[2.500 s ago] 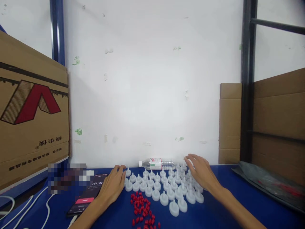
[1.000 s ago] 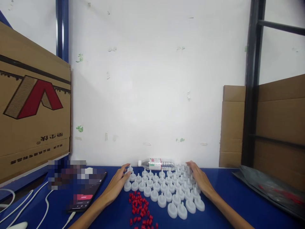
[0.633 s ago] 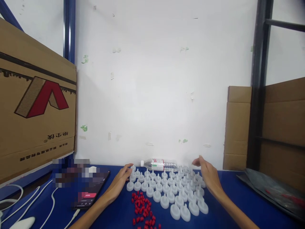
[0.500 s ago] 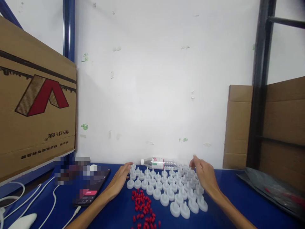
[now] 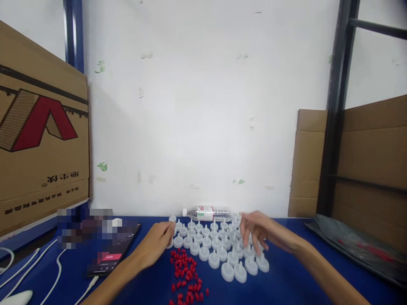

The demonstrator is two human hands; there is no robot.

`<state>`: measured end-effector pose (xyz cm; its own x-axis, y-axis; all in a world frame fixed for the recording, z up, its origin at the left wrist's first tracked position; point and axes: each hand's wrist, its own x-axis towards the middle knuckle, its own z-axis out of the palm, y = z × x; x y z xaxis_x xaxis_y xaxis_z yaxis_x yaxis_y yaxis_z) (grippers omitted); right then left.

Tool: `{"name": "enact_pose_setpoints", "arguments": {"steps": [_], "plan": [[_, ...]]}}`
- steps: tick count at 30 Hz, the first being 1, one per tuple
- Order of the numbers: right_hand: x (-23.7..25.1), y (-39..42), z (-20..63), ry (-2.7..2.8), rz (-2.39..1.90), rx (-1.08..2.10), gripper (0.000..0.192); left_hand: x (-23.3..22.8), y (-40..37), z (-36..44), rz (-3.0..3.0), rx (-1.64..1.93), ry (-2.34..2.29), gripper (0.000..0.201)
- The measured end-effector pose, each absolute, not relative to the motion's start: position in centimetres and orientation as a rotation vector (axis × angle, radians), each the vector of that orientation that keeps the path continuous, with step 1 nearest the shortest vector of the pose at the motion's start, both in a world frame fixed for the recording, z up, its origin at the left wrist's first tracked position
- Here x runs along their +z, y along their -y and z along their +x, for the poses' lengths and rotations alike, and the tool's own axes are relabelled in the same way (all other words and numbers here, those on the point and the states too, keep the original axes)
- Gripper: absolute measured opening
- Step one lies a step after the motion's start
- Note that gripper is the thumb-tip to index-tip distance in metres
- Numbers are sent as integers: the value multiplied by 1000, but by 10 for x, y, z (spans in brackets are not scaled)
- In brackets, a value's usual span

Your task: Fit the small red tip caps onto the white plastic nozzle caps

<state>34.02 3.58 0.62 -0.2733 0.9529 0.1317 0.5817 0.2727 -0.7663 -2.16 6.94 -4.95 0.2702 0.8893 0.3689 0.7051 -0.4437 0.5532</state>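
Many white plastic nozzle caps with pointed spouts stand upright in a close group on the blue table. At the left edge of this group, my left hand lies with loosely bent fingers against the outer caps, partly covering them. My right hand hangs over the right side, fingers apart and bent downward, slightly blurred. Its fingertips are among the spouts; whether they touch is unclear. In front of the white caps, small red caps lie scattered in a loose pile.
A clear plastic bottle lies on its side behind the caps, by the wall. Left are a phone, white cables and a large cardboard box. A grey plastic bag lies on the right.
My right hand has swung left and over the caps, its fingers now pointing down. My left hand's fingers have bent more at the group's left edge. The view has shifted slightly right.
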Motion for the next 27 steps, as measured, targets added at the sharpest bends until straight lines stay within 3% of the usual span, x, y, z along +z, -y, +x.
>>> {"name": "enact_pose_setpoints", "arguments": {"steps": [3,5,19,27], "plan": [[14,-14,329,2319,-1118,1681,58,-56,-68,-18,2307,921,-1442,54],[14,-9,325,2325,-992,1878,53,-57,-68,-18,2336,904,-1434,53],[-6,-35,328,2193,-787,1728,49,-40,-57,-15,2432,889,-1798,39],[-36,-81,348,1480,-984,946,48,-36,-54,-15,2460,846,-1869,34]]}}
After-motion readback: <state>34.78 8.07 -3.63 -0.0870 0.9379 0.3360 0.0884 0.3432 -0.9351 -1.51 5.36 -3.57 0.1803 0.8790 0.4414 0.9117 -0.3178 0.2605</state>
